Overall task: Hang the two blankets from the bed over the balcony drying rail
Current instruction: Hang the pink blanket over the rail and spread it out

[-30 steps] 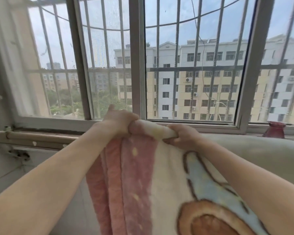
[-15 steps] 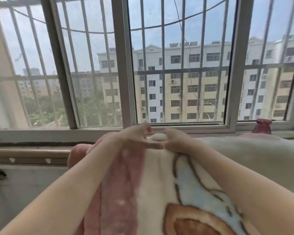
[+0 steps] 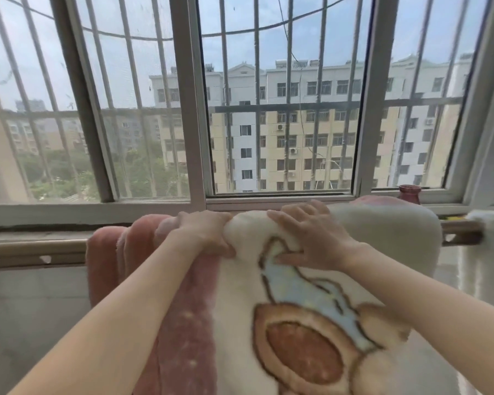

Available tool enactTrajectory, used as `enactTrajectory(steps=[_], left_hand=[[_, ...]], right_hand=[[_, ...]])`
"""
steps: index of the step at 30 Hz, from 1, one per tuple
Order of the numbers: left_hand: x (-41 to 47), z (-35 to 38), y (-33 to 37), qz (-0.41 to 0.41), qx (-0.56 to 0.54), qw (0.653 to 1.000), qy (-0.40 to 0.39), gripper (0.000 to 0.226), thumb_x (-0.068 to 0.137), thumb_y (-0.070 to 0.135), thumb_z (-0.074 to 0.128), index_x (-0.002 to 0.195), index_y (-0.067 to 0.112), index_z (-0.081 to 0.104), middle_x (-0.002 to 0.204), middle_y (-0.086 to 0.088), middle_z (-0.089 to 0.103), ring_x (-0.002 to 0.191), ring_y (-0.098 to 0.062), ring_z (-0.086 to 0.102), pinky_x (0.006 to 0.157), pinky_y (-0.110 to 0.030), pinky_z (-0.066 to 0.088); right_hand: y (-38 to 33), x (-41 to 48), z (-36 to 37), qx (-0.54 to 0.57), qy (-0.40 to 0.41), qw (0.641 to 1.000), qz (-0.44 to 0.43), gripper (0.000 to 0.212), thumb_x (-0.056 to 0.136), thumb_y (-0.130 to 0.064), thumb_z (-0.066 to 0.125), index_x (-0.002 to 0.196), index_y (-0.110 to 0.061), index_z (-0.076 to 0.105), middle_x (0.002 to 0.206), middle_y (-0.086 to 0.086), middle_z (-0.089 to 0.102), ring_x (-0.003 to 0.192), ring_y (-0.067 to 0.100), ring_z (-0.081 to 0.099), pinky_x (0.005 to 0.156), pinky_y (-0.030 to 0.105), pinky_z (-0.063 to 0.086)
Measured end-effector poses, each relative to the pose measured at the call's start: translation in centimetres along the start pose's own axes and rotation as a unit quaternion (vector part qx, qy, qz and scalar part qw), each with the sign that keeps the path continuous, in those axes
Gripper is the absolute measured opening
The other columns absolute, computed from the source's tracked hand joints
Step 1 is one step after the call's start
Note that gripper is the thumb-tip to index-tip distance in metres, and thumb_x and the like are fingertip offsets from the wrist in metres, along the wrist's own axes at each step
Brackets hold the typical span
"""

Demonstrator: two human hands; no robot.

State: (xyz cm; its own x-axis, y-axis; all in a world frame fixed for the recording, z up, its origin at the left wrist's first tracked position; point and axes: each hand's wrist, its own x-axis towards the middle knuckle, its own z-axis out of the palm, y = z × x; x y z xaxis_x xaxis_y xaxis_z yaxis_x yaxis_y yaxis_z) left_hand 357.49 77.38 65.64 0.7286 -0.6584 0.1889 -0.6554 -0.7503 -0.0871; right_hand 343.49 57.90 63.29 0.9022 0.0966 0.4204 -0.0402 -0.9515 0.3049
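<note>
A thick fleece blanket (image 3: pixel 183 323), cream with a pink border and a brown and blue cartoon print, lies draped over the wooden drying rail (image 3: pixel 35 249) below the window. My left hand (image 3: pixel 203 232) grips the blanket's top fold on the rail, fingers curled over it. My right hand (image 3: pixel 308 238) lies just to the right on the same fold, fingers spread over the top and thumb pressed into the cloth. A second pale blanket (image 3: pixel 485 252) hangs over the rail at the far right edge; only a strip of it shows.
Sliding windows with a metal frame (image 3: pixel 194 109) and outer bars stand right behind the rail. A dark red vase (image 3: pixel 409 193) sits on the sill at the right. Bare rail runs to the left of the blanket, above a white tiled wall (image 3: pixel 26 309).
The blanket's top fold has gone up and onto the rail. My left hand opened half a second ago and grips the fold again now. My right hand has spread over the fold.
</note>
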Motion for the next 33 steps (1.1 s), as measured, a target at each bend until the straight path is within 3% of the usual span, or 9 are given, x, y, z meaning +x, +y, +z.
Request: enactTrajectory(steps=[6, 10, 14, 17, 19, 21, 28, 30, 33], left_hand=[[-1.2, 0.7, 1.3, -0.032, 0.047, 0.997, 0.053, 0.061, 0.054, 0.060, 0.067, 0.109, 0.038, 0.055, 0.111, 0.006, 0.055, 0.114, -0.020, 0.048, 0.095, -0.047, 0.031], [-1.8, 0.8, 1.6, -0.029, 0.079, 0.993, 0.079, 0.058, 0.057, 0.061, 0.064, 0.107, 0.032, 0.054, 0.112, 0.005, 0.059, 0.112, -0.020, 0.052, 0.097, -0.044, 0.033], [-2.8, 1.6, 0.9, 0.002, 0.058, 0.990, 0.125, 0.061, 0.063, 0.060, 0.061, 0.113, 0.032, 0.039, 0.108, 0.003, 0.064, 0.103, -0.024, 0.059, 0.090, -0.040, 0.037], [-3.0, 1.5, 0.7, 0.016, 0.041, 0.992, 0.115, 0.065, 0.070, 0.056, 0.061, 0.126, 0.034, 0.038, 0.117, 0.000, 0.062, 0.107, -0.024, 0.058, 0.088, -0.036, 0.039], [-3.1, 1.1, 0.5, 0.012, 0.013, 0.994, 0.104, 0.065, 0.073, 0.053, 0.063, 0.130, 0.035, 0.039, 0.123, 0.000, 0.060, 0.111, -0.024, 0.056, 0.089, -0.034, 0.038], [-3.3, 0.7, 0.3, 0.016, -0.032, 0.994, 0.105, 0.056, 0.074, 0.050, 0.063, 0.125, 0.036, 0.045, 0.119, 0.000, 0.062, 0.109, -0.023, 0.057, 0.086, -0.034, 0.038], [-3.0, -1.4, -0.6, -0.036, -0.122, 0.988, 0.091, 0.032, 0.083, 0.042, 0.054, 0.112, 0.029, 0.048, 0.115, -0.006, 0.062, 0.106, -0.028, 0.056, 0.077, -0.034, 0.037], [-2.6, -1.7, -0.6, -0.051, -0.105, 0.990, 0.078, 0.031, 0.084, 0.039, 0.054, 0.110, 0.025, 0.045, 0.115, -0.007, 0.061, 0.106, -0.028, 0.056, 0.080, -0.035, 0.039], [-2.2, -1.7, -0.4, -0.075, -0.094, 0.992, 0.038, 0.039, 0.084, 0.034, 0.053, 0.117, 0.022, 0.035, 0.114, -0.010, 0.060, 0.104, -0.031, 0.057, 0.082, -0.036, 0.042]], right_hand=[[3.9, -4.9, 0.0, -0.053, -0.037, 0.994, 0.091, 0.106, 0.066, -0.072, 0.059, 0.146, -0.038, -0.002, 0.153, 0.005, 0.014, 0.141, 0.024, 0.011, 0.109, 0.054, 0.009], [4.8, -7.1, 0.3, -0.049, -0.001, 0.989, 0.142, 0.106, 0.068, -0.066, 0.063, 0.148, -0.022, 0.010, 0.149, 0.007, 0.026, 0.138, 0.027, 0.023, 0.107, 0.053, 0.017], [5.9, -8.1, 0.1, -0.046, 0.024, 0.992, 0.118, 0.076, 0.077, -0.053, 0.063, 0.137, -0.013, 0.040, 0.131, 0.009, 0.051, 0.120, 0.029, 0.046, 0.098, 0.044, 0.027], [6.4, -7.8, -1.0, -0.048, 0.094, 0.993, 0.061, 0.045, 0.064, -0.024, 0.080, 0.104, -0.010, 0.065, 0.094, 0.011, 0.067, 0.089, 0.033, 0.064, 0.081, 0.045, 0.042], [6.8, -7.1, -2.0, -0.051, 0.144, 0.988, 0.031, 0.032, 0.054, -0.006, 0.081, 0.082, -0.010, 0.067, 0.069, 0.007, 0.067, 0.063, 0.029, 0.065, 0.068, 0.041, 0.048], [7.3, -5.9, -3.0, -0.056, 0.146, 0.988, 0.022, 0.027, 0.055, -0.002, 0.078, 0.078, -0.010, 0.066, 0.063, 0.006, 0.064, 0.055, 0.027, 0.063, 0.067, 0.041, 0.047], [10.1, 2.3, -7.0, -0.152, 0.164, 0.973, 0.056, 0.021, 0.083, -0.010, 0.057, 0.101, -0.018, 0.066, 0.098, 0.006, 0.068, 0.098, 0.029, 0.059, 0.097, 0.043, 0.025], [9.2, 4.0, -6.5, -0.123, 0.076, 0.981, 0.132, 0.027, 0.086, -0.015, 0.051, 0.109, -0.023, 0.063, 0.116, 0.005, 0.059, 0.113, 0.028, 0.050, 0.105, 0.046, 0.021], [7.1, 4.2, -4.7, -0.020, -0.125, 0.972, 0.198, 0.035, 0.092, -0.041, 0.049, 0.124, -0.025, 0.053, 0.133, 0.004, 0.050, 0.122, 0.024, 0.046, 0.104, 0.046, 0.033]])
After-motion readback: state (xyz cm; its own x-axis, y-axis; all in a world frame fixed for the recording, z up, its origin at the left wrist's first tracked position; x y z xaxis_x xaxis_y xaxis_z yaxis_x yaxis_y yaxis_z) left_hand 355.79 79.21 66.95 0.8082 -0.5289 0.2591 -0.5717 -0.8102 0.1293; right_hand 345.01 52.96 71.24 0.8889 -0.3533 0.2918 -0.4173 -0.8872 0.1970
